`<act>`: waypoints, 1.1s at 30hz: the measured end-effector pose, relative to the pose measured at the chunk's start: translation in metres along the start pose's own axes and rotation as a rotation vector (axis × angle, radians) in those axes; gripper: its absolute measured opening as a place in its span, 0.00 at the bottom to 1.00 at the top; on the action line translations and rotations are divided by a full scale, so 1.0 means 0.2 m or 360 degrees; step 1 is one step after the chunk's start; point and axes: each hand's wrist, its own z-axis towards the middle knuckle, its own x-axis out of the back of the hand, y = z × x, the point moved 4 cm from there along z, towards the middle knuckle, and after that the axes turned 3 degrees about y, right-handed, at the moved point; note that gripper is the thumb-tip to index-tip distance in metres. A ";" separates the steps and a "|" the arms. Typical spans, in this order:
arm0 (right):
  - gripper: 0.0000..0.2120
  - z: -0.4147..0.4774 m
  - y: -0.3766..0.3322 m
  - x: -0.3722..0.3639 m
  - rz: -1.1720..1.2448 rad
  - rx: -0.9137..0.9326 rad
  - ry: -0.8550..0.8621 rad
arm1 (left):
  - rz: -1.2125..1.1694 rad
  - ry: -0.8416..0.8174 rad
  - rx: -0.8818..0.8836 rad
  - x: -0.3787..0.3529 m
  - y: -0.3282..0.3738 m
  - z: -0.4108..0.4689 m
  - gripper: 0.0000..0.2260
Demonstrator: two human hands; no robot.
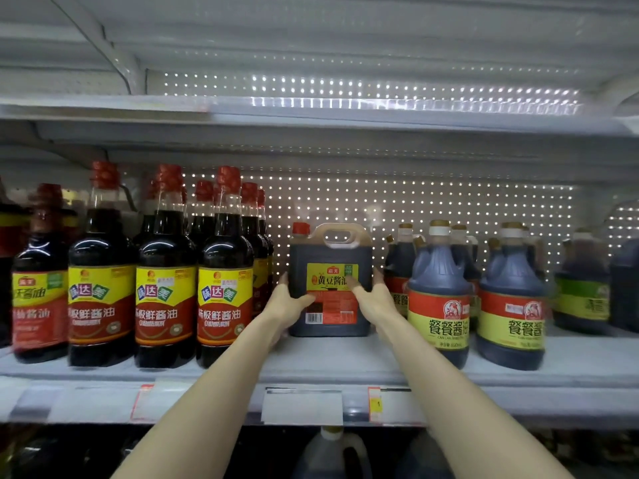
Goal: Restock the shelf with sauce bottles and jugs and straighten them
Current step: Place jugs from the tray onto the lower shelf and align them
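Note:
A dark square soy sauce jug (330, 257) with a red cap, a built-in handle and a yellow-and-red label stands upright at the back of the grey shelf (345, 361). My left hand (288, 300) grips its left side, thumb across the front. My right hand (371, 295) grips its right side, thumb on the label. Tall red-capped sauce bottles (166, 271) stand in rows to the left. Round handled bottles (439, 292) with gold caps stand to the right.
A perforated back panel (415, 202) closes the shelf behind the jug. An upper shelf (311, 115) runs overhead. Price-tag holders (301, 406) line the front edge. On the lower shelf another jug (328, 454) shows below. More bottles (584, 288) sit at the far right.

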 end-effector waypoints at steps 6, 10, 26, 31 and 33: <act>0.32 -0.20 -0.15 0.06 0.0036 0.0249 0.0052 | -0.0095 0.0107 -0.0234 0.11 0.16 -0.20 0.27; 0.24 -0.40 -0.22 0.18 0.0083 0.0331 0.0097 | -0.0171 0.0137 -0.0307 0.14 0.21 -0.38 0.25; 0.11 -1.05 0.26 0.89 0.0213 0.0186 -0.0006 | -0.0224 -0.0199 -0.0303 -0.37 0.06 -1.12 0.22; 0.11 -1.18 0.61 1.20 0.0162 0.0078 -0.0133 | -0.0240 -0.0194 -0.0156 -0.75 -0.13 -1.39 0.21; 0.10 -1.20 0.79 1.31 0.0131 0.0018 -0.0225 | -0.0250 -0.0142 -0.0035 -0.92 -0.26 -1.50 0.19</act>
